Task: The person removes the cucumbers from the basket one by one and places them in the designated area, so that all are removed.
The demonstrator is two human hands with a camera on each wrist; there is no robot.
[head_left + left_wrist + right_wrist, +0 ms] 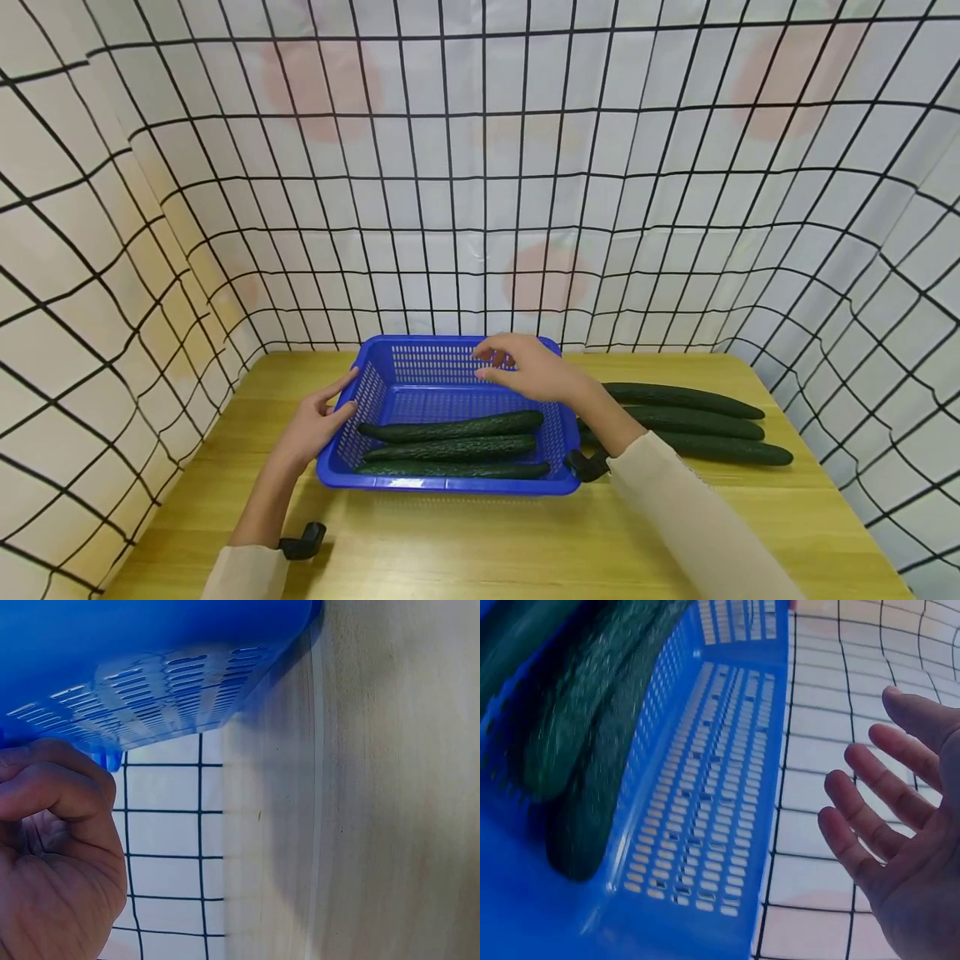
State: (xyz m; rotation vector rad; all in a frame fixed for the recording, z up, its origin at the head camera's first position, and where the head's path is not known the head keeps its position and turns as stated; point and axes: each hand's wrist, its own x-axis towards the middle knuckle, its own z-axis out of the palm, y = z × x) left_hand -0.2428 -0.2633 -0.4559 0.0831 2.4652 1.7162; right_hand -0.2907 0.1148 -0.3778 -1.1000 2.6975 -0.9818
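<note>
A blue plastic basket (450,484) with slotted walls stands on the table. Three dark green cucumbers (457,448) lie side by side across its front half. My left hand (309,429) holds the basket's left rim, thumb over the edge; in the left wrist view its curled fingers (56,780) meet the outer wall. Over the back right part of the basket hovers my right hand (528,367), holding nothing. Its fingers (889,791) look loosely spread in the right wrist view. Several more cucumbers (705,422) rest on the table to the right, partly hidden by the right forearm.
The wooden table (450,550) is bordered at the back and both sides by a black grid net (480,177) in front of white sheeting. Black wrist cameras (303,542) sit on both wrists.
</note>
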